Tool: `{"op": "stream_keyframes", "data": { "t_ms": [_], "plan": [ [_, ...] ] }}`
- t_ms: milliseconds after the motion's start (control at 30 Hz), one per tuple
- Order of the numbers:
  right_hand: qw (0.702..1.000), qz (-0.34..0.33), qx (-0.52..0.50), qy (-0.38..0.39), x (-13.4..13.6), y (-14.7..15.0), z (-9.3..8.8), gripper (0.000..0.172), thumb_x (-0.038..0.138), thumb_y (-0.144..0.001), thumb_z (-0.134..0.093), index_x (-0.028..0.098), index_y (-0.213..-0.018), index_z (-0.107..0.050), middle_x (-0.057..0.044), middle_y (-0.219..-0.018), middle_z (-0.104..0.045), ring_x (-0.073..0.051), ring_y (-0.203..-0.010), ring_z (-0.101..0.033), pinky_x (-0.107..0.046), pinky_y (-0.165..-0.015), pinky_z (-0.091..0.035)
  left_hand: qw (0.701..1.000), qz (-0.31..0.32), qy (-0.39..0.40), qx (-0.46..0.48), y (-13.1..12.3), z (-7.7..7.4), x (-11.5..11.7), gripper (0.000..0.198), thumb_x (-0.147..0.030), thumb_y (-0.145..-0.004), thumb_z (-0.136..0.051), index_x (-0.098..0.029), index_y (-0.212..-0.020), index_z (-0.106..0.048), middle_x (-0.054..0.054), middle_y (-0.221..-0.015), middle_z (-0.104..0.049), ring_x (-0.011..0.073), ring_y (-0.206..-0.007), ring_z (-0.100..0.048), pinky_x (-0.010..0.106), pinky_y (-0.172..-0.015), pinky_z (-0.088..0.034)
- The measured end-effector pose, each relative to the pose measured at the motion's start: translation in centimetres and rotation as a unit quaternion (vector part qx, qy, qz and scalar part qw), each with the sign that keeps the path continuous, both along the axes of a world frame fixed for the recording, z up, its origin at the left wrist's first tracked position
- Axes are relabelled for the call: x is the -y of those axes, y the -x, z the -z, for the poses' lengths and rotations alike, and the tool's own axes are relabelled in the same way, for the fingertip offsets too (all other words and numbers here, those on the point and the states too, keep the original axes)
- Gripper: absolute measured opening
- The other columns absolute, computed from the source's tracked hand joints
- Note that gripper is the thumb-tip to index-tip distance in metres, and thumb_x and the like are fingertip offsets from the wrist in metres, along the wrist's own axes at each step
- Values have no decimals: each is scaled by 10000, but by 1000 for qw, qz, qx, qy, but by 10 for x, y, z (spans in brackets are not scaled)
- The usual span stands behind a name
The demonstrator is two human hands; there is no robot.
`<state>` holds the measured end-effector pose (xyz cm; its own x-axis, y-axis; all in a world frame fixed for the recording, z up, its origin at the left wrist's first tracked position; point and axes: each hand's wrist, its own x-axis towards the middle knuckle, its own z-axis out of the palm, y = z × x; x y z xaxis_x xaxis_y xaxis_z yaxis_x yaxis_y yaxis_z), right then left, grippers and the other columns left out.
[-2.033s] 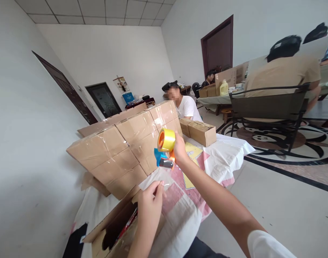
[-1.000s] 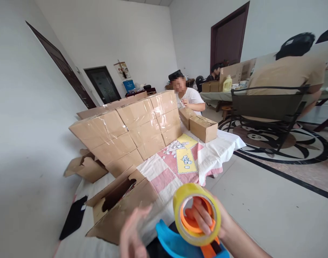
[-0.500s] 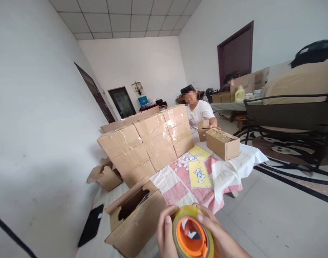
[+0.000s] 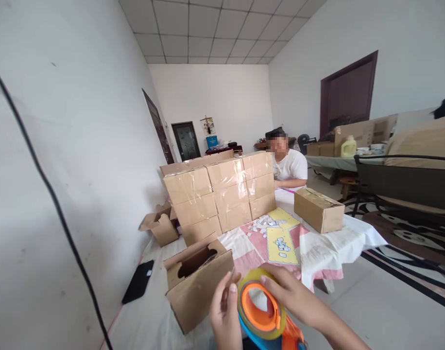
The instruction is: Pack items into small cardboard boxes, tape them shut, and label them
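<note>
A tape dispenser (image 4: 261, 311) with a yellow tape roll, an orange hub and a blue body sits close to the camera at the bottom. My right hand (image 4: 293, 296) is closed around the roll from the right. My left hand (image 4: 224, 311) is at the roll's left edge, its thumb and fingers pinching at the tape end. Just left of my hands stands an open cardboard box (image 4: 196, 282) with its flaps up.
Sealed cardboard boxes (image 4: 222, 194) are stacked on a cloth-covered table (image 4: 339, 240). One closed box (image 4: 319, 209) lies to the right, an open box (image 4: 162, 226) to the left. A person in a white shirt (image 4: 290, 165) sits behind. A dark chair (image 4: 404, 182) stands right; a black cable (image 4: 51, 194) hangs left.
The dispenser came back from an outstretched arm to close in front of me. My left hand went from the box flap to the roll. The view tilted up and shifted.
</note>
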<state>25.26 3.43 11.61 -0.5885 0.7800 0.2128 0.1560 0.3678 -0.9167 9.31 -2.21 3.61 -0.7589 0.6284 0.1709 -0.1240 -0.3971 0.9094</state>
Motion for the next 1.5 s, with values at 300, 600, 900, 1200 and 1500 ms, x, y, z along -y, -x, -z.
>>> {"op": "stream_keyframes", "data": {
  "t_ms": [300,600,900,1200,1500],
  "plan": [
    [989,-110,91,40,-13,-22,32,494,446,-713,-769,194,-1138,-755,-112,-1180,-731,-338,-1118,-661,-416,-972,-515,978,-127,-109,121,79,-43,41,633,-545,-557,-929,-218,-1042,-690,-19,-702,-724,88,-539,-586,193,-520,-503],
    [953,285,99,-25,-166,69,35,487,447,-825,-654,138,-1195,-588,-143,-1032,-719,-263,-940,-676,-327,-795,-506,990,-123,-51,49,74,-30,67,540,-549,-685,-855,-214,-1066,-669,-11,-683,-731,24,-376,-394,187,-439,-412],
    [924,347,88,-136,-175,109,30,518,418,-832,-696,117,-1244,-605,-243,-1350,-576,-415,-1342,-450,-568,-1117,-315,988,-5,152,-10,80,-23,59,786,-641,-691,-810,-175,-1305,-655,38,-702,-740,26,-358,-351,169,-336,-288],
    [957,-110,-36,-267,-19,108,-18,44,233,-896,-693,251,-870,-724,-69,-1233,-606,-283,-1222,-494,-459,-1013,-433,979,13,173,-111,56,-42,49,608,-519,-819,-736,-226,-1331,-588,-4,-698,-724,96,-469,-549,201,-436,-447],
    [963,-137,-56,-224,-25,105,-12,632,359,-798,-851,311,-1356,-560,-57,-1256,-664,-275,-1230,-562,-454,-1059,-447,976,-40,192,-96,54,-42,54,693,-458,-831,-745,-275,-1438,-465,-27,-741,-739,109,-570,-617,226,-572,-499]
  ]
}}
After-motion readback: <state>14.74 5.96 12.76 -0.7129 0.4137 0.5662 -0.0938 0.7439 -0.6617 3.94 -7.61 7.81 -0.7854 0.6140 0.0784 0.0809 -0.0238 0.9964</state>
